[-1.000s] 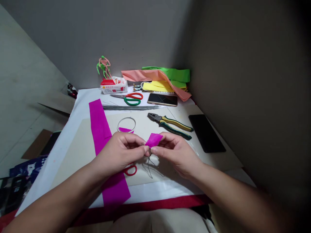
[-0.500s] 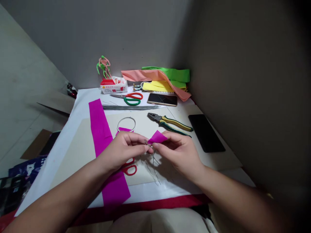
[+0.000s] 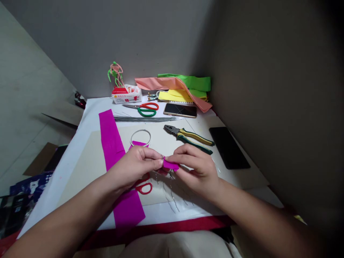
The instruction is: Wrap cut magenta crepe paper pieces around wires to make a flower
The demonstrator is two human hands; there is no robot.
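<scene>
Between my two hands is a twisted wire figure (image 3: 172,190), its thin legs hanging down over the table. My left hand (image 3: 137,163) pinches one end of it between thumb and fingertips. A small piece of magenta crepe paper (image 3: 170,165) lies against the wire, gripped by the fingers of my right hand (image 3: 197,166). Fingertips hide where paper and wire meet. A long magenta crepe strip (image 3: 110,136) runs under my left forearm. Red-handled scissors (image 3: 145,188) rest beneath my left hand, partly covered. Just beyond it is a roll of tape (image 3: 141,131) on another magenta scrap.
Pliers (image 3: 188,138) and a black slab (image 3: 229,147) lie to the right. Farther back are a wire bundle (image 3: 145,119), red-and-green scissors (image 3: 145,108), a phone (image 3: 180,110), folded crepe papers (image 3: 172,84) and a tissue pack (image 3: 127,96) with wrapped figures (image 3: 116,73) on it.
The magenta piece, which stuck up above my fingers, is now folded down around the front of the wire. My right hand has rolled over it, while my left keeps its pinch.
</scene>
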